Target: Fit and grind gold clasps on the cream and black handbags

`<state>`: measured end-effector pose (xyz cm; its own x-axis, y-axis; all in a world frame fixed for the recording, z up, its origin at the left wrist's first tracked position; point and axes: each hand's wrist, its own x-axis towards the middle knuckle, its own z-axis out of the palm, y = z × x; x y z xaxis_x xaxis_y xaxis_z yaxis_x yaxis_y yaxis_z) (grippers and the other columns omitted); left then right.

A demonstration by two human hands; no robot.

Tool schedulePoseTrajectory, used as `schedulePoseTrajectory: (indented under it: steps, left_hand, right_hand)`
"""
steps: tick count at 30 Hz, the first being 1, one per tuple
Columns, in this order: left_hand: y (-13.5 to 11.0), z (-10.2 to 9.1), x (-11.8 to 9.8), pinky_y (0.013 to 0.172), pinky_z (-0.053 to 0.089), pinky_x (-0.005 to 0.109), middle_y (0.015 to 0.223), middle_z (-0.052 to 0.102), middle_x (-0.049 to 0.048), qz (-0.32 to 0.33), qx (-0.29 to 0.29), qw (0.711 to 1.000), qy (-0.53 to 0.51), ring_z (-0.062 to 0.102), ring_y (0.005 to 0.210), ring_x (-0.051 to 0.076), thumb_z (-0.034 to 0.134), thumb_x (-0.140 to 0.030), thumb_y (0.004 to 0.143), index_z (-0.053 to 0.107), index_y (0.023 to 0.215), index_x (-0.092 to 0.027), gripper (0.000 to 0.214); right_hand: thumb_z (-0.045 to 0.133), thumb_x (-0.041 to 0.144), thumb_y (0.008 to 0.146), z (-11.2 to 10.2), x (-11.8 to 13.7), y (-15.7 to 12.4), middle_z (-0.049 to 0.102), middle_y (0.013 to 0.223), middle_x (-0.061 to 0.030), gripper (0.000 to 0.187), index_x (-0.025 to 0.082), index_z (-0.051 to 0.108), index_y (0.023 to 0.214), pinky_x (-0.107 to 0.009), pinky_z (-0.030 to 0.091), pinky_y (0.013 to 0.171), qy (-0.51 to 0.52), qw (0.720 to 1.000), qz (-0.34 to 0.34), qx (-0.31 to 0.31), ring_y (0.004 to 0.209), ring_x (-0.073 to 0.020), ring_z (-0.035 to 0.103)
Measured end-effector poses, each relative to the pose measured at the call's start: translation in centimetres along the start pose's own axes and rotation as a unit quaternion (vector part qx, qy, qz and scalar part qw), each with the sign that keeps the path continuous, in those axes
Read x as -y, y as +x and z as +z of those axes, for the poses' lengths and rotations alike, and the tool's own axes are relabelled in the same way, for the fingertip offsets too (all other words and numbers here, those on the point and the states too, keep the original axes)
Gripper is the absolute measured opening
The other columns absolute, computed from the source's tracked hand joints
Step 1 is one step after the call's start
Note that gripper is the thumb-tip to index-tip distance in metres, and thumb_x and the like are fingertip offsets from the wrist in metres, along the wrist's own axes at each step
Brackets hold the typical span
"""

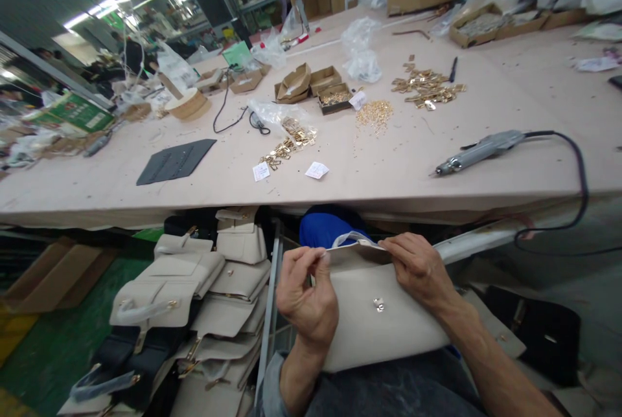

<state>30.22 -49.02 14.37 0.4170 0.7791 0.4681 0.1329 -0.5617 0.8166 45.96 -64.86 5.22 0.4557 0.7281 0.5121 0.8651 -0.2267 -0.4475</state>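
A cream handbag [383, 333] rests on my lap, with a small metal clasp [378, 305] on its front panel. My left hand [308, 297] pinches the bag's top edge at its left corner, thumb and fingertips together. On the other side my right hand [418, 268] grips the same top edge, fingers closed over it. Between the hands the flap stands raised, and a pale wrapped handle [350, 236] shows behind it. The inside of the bag is mostly hidden from me.
An electric screwdriver [479, 153] lies on the table [369, 177], its cord hanging over the right edge. Gold fittings [425, 88], tiny screws [374, 116], small boxes [335, 98] and a dark sheet [175, 162] lie about. Stacked handbags [238, 281] stand at my left.
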Motion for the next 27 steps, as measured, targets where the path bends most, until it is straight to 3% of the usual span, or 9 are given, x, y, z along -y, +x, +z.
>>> schedulePoseTrajectory:
  steps: [5, 9, 12, 14, 17, 18, 20, 22, 27]
  left_hand:
    - [1.1, -2.9, 3.4, 0.067, 0.055, 0.029, 0.096, 0.073, 0.0086, -0.058, 0.092, 0.989, 0.098, 0.070, 0.086, 0.023, 0.064, -0.026, 0.095, 0.080, 0.098, -0.021, 0.018]
    - [1.4, -3.5, 2.5, 0.064, 0.058, 0.029, 0.093, 0.077, 0.0101, -0.183, 0.101, 0.977, 0.035, 0.071, 0.073, 0.021, 0.064, -0.038, 0.096, 0.075, 0.119, -0.016, 0.033]
    - [1.8, -1.3, -0.1, 0.056, 0.057, 0.026, 0.085, 0.077, 0.0102, -0.270, 0.146, 0.946, -0.107, 0.071, 0.062, 0.018, 0.064, -0.052, 0.096, 0.071, 0.124, -0.012, 0.049]
    - [1.8, 1.2, -1.4, 0.053, 0.057, 0.025, 0.081, 0.077, 0.0119, -0.333, 0.171, 0.907, -0.193, 0.073, 0.060, 0.019, 0.067, -0.061, 0.092, 0.072, 0.120, -0.009, 0.059]
    - [0.8, 5.1, -1.8, 0.050, 0.058, 0.024, 0.075, 0.077, 0.0144, -0.449, 0.176, 0.838, -0.254, 0.074, 0.057, 0.021, 0.077, -0.069, 0.078, 0.077, 0.099, -0.007, 0.066]
    - [0.3, 6.2, -1.6, 0.048, 0.057, 0.024, 0.074, 0.077, 0.0148, -0.468, 0.168, 0.829, -0.256, 0.074, 0.057, 0.021, 0.081, -0.069, 0.073, 0.078, 0.091, -0.007, 0.065]
    - [-0.9, 7.8, -0.8, 0.052, 0.061, 0.025, 0.075, 0.078, 0.0149, -0.439, 0.162, 0.841, -0.272, 0.075, 0.060, 0.022, 0.086, -0.066, 0.068, 0.080, 0.082, -0.008, 0.060]
    - [-1.9, 8.4, 0.1, 0.054, 0.063, 0.028, 0.076, 0.078, 0.0145, -0.410, 0.150, 0.851, -0.293, 0.075, 0.061, 0.024, 0.087, -0.067, 0.066, 0.082, 0.085, -0.009, 0.062]
    - [-2.7, 7.7, 1.7, 0.053, 0.064, 0.031, 0.075, 0.079, 0.0114, -0.373, 0.084, 0.877, -0.291, 0.074, 0.056, 0.024, 0.088, -0.072, 0.059, 0.083, 0.097, -0.015, 0.069]
  right_hand:
    - [0.052, -0.001, 0.090, -0.2, 0.0, -0.2, 0.072, 0.102, -0.0088, 0.035, 0.017, 0.071, 0.113, -0.040, 0.050, 0.083, -0.002, 1.000, 0.005, -0.006, 0.094, -0.0236, 0.063]
    - [0.051, 0.001, 0.090, -0.2, 0.0, 0.0, 0.073, 0.102, -0.0084, 0.036, 0.019, 0.071, 0.114, -0.041, 0.049, 0.083, 0.008, 1.000, 0.007, -0.004, 0.093, -0.0238, 0.063]
    - [0.050, -0.001, 0.088, -0.1, 0.4, 0.5, 0.072, 0.101, -0.0089, 0.037, 0.018, 0.070, 0.113, -0.040, 0.048, 0.081, 0.007, 1.000, 0.000, 0.002, 0.093, -0.0241, 0.062]
    - [0.049, -0.001, 0.089, -0.2, 0.9, 0.9, 0.070, 0.101, -0.0092, 0.036, 0.018, 0.068, 0.113, -0.041, 0.047, 0.081, 0.006, 1.000, -0.007, 0.002, 0.092, -0.0242, 0.060]
    - [0.044, 0.002, 0.093, -0.5, 1.7, 1.3, 0.068, 0.096, -0.0091, 0.031, 0.017, 0.066, 0.109, -0.040, 0.044, 0.078, 0.020, 1.000, -0.005, -0.019, 0.087, -0.0234, 0.057]
    - [0.044, 0.003, 0.094, -0.6, 1.8, 1.4, 0.067, 0.093, -0.0085, 0.029, 0.018, 0.065, 0.106, -0.038, 0.043, 0.075, 0.023, 1.000, 0.004, -0.015, 0.085, -0.0229, 0.056]
    - [0.041, 0.004, 0.095, -0.6, 1.7, 1.4, 0.066, 0.090, -0.0071, 0.029, 0.020, 0.065, 0.101, -0.037, 0.041, 0.071, 0.020, 0.999, 0.020, -0.029, 0.081, -0.0222, 0.055]
    - [0.041, 0.004, 0.095, -0.7, 1.4, 1.5, 0.066, 0.088, -0.0059, 0.030, 0.022, 0.064, 0.100, -0.037, 0.039, 0.068, 0.010, 0.998, 0.031, -0.047, 0.079, -0.0219, 0.054]
    - [0.042, 0.002, 0.089, -0.8, 1.2, 2.1, 0.066, 0.083, -0.0055, 0.032, 0.023, 0.064, 0.097, -0.036, 0.039, 0.064, -0.002, 0.998, 0.031, -0.061, 0.073, -0.0217, 0.055]
